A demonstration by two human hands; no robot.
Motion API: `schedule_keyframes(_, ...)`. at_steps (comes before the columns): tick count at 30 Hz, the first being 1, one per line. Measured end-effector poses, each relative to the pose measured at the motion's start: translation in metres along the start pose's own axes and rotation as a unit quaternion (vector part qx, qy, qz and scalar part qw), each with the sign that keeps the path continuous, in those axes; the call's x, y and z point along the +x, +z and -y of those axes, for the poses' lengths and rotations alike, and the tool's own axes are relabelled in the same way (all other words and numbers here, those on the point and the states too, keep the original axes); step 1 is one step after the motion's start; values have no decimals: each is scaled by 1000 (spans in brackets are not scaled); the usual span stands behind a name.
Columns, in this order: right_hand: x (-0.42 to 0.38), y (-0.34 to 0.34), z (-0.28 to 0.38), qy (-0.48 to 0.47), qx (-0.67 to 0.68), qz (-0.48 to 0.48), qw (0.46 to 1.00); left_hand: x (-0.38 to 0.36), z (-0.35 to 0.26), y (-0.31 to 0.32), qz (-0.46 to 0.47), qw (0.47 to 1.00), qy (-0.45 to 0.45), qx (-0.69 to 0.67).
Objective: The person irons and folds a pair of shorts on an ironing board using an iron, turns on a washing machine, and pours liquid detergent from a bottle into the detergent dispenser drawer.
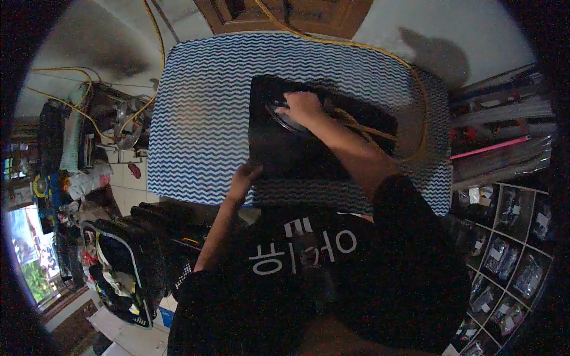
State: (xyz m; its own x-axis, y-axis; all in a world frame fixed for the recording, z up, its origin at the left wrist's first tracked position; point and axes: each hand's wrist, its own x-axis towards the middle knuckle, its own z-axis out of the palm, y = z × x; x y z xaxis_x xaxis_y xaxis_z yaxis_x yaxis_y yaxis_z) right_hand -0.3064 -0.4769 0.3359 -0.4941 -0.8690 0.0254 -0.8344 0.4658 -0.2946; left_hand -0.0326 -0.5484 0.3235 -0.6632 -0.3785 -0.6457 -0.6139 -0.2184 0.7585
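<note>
A black cloth (314, 155), perhaps a garment, lies on a board covered with blue-and-white zigzag fabric (196, 118). My right hand (301, 108) is closed around the handle of a clothes iron, and the iron (286, 123) rests on the upper left part of the black cloth. Its soleplate edge shows, while my fingers and the dim light hide much of its body. At the cloth's lower left edge, my left hand (246, 177) has its fingers closed on the black fabric.
A yellow cord (424, 107) loops over the board's right side to the iron. Divided shelves with plastic-wrapped packets (499, 258) stand at the right. A black basket full of items (119, 273) is at lower left. Behind the board is a wooden door (285, 18).
</note>
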Motion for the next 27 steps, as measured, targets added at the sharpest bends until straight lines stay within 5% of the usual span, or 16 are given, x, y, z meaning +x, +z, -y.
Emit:
schedule_keyframes(4,31,-4,-4,96,-5,-13,995,12,16,-3,-32,999,18,13)
schedule_keyframes(6,49,-3,-15,93,3,-16,996,7,18,-1,-32,997,27,-62)
schedule_keyframes(11,56,-8,-32,39,21,75,996,8,21,-5,-41,997,53,43)
schedule_keyframes(20,-90,-31,-23,76,118,191,971,17,46,-8,-14,993,76,-88)
schedule_keyframes(23,-139,-28,-20,121,75,198,970,25,60,-8,-36,993,105,-51)
schedule_keyframes(27,-156,-21,-20,65,70,154,983,15,50,-10,-7,993,82,-85)
